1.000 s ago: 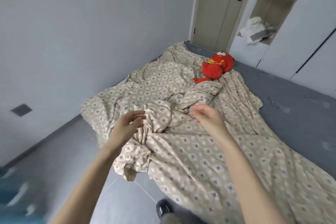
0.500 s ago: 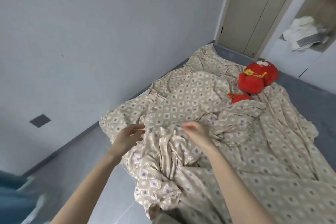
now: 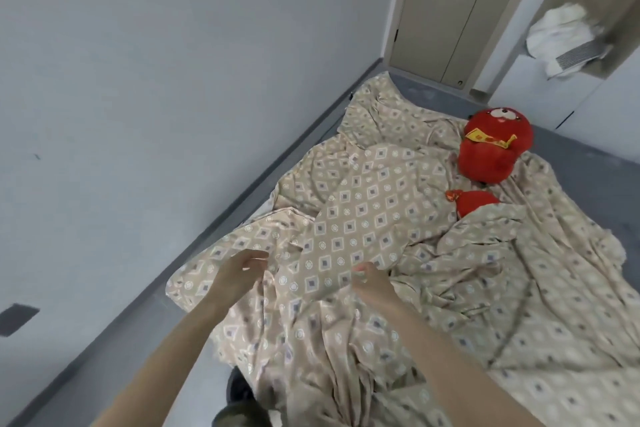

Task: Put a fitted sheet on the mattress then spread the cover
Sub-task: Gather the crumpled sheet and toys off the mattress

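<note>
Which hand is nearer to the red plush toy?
Right. The red plush toy lies ahead and right of the right hand; the left hand is farther left, over the beige patterned sheet.

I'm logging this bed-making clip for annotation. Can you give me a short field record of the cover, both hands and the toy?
cover: patterned, crumpled on the grey bed surface
left hand: fingers relaxed, beside a fold of the cover
right hand: fingers curled, pinching the cover
red plush toy: lying on the cover's far part
stage: cover not yet spread flat
</note>
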A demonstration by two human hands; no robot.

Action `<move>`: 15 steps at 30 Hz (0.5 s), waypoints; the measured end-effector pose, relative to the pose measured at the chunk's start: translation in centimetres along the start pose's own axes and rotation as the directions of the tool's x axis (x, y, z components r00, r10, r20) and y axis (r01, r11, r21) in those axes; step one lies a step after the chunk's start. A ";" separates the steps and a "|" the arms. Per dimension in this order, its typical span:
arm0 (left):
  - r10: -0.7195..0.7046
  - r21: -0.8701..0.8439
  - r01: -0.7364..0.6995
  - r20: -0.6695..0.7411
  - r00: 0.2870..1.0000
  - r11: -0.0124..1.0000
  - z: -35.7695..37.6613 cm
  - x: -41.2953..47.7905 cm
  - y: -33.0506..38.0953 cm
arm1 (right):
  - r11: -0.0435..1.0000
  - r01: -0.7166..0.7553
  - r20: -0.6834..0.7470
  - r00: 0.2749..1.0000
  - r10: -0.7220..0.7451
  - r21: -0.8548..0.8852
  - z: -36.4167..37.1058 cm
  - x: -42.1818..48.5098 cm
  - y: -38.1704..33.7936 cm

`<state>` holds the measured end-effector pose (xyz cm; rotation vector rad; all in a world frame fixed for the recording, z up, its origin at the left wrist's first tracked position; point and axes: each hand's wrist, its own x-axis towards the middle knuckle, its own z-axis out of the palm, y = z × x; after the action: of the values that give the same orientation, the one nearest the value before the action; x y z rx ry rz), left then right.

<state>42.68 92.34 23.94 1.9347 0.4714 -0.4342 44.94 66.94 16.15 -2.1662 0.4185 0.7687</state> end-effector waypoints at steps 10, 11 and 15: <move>-0.036 0.116 0.018 0.156 0.987 0.993 -5.0 18.7 -0.6 | 0.981 -0.183 0.068 0.981 0.179 0.057 8.8 10.5 -5.9; -0.049 0.137 0.025 0.173 0.984 0.990 -5.4 20.0 -1.0 | 0.977 -0.204 0.077 0.977 0.199 0.062 9.8 11.5 -6.4; -0.110 0.240 0.053 0.233 0.966 0.969 -6.8 25.4 -4.0 | 0.961 -0.275 0.115 0.955 0.272 0.007 15.2 16.6 -6.7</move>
<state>62.99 103.36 10.72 2.0539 0.3524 -0.8026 55.15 82.18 1.50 -2.0553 0.6746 1.0286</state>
